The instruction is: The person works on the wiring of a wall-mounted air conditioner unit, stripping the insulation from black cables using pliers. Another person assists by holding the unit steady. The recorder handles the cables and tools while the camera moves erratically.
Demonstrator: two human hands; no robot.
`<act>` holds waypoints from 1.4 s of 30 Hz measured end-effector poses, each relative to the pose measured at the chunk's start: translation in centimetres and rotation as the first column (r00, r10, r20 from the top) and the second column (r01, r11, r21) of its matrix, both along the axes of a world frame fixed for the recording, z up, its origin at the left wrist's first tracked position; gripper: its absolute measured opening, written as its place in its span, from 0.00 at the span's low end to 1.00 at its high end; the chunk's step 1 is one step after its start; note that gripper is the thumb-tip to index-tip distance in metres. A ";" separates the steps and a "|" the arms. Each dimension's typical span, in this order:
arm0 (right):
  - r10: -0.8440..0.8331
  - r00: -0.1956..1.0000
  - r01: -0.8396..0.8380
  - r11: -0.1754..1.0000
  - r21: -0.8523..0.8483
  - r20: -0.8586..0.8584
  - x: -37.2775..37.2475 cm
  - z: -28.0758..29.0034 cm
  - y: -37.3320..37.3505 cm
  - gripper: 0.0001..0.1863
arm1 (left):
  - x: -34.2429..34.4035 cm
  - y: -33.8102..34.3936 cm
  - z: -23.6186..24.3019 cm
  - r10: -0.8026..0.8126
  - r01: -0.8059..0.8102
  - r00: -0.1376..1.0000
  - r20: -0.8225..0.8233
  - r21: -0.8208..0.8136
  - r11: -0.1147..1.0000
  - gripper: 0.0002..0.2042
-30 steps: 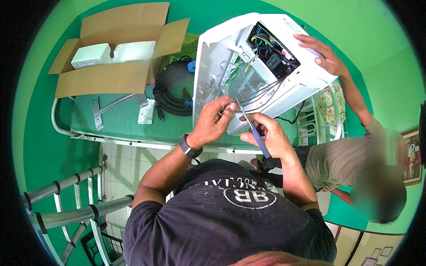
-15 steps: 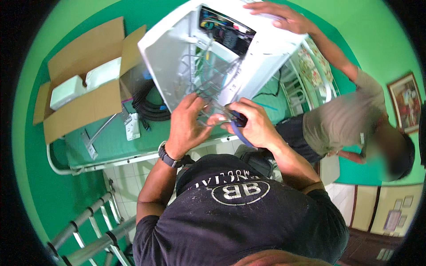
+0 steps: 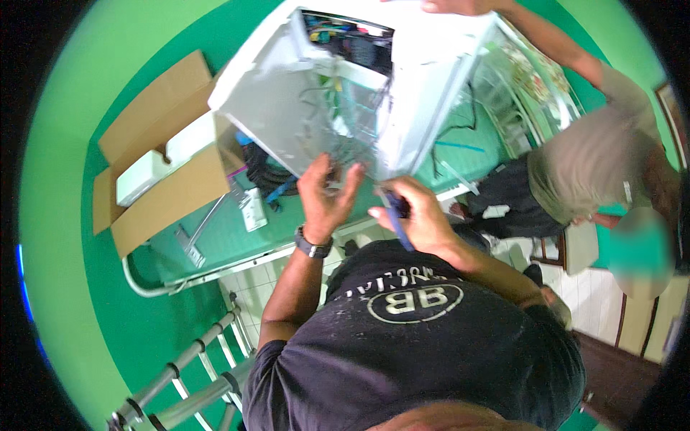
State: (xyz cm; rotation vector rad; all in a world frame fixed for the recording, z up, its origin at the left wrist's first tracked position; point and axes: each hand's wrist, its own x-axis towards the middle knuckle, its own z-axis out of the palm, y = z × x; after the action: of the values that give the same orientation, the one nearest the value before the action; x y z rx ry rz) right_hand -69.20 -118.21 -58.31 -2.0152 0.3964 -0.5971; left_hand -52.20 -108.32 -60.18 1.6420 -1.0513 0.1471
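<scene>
A white casing (image 3: 255, 115) stands tilted at the top middle, with bundled wires and dark electronics (image 3: 359, 47) in an opening and loose thin cables hanging inside. My left hand (image 3: 327, 190) is at the casing's lower end, fingers curled among cables, blurred; what they grip is unclear. My right hand (image 3: 420, 219) is closed on a blue-handled cutting tool (image 3: 399, 224), its metal end near the cables, just right of my left hand. A co-worker's hand (image 3: 460, 6) rests on the casing's top at the upper right.
A green bed (image 3: 169, 258) with a white frame holds an open cardboard box (image 3: 172, 201) with white pieces, coiled black hose (image 3: 262, 165) and metal brackets (image 3: 194, 244). An aluminium ladder (image 3: 194, 359) is at lower left. The co-worker (image 3: 575, 158) is at the right.
The casing shifts up and left in view as the view moves. My hands draw slightly apart; the right, holding the tool, moves lower relative to the casing.
</scene>
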 end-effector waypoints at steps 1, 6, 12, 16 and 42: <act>0.012 0.999 -0.014 0.999 -0.030 -0.050 -0.5 0.0 -0.6 0.21 | -0.1 -0.1 0.2 -0.024 0.024 0.999 -0.044 0.012 1.000 0.15; 0.065 0.993 -0.072 0.995 -0.072 -0.097 -0.6 0.9 -1.8 0.23 | 0.2 0.4 1.1 -0.096 0.095 0.970 -0.223 -0.015 0.995 0.11; 0.160 0.978 -0.180 0.971 -0.155 -0.135 0.6 3.2 -3.1 0.28 | 0.3 0.8 1.7 -0.204 0.200 0.955 -0.215 -0.039 0.979 0.05; 0.257 0.949 -0.275 0.959 -0.076 -0.184 2.0 3.8 -5.1 0.30 | 0.6 1.3 2.4 -0.242 0.247 0.963 -0.118 0.034 0.968 0.08; 0.128 0.991 -0.131 0.988 -0.075 -0.045 1.7 2.3 -3.2 0.23 | 0.3 -0.8 1.9 0.027 -0.027 0.999 0.030 -0.002 1.000 0.25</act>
State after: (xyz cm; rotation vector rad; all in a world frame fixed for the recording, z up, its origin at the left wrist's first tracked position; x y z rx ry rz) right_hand -67.45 -121.45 -56.00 -2.1124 0.2667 -0.4986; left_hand -51.86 -109.15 -58.32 1.6575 -1.0519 0.1907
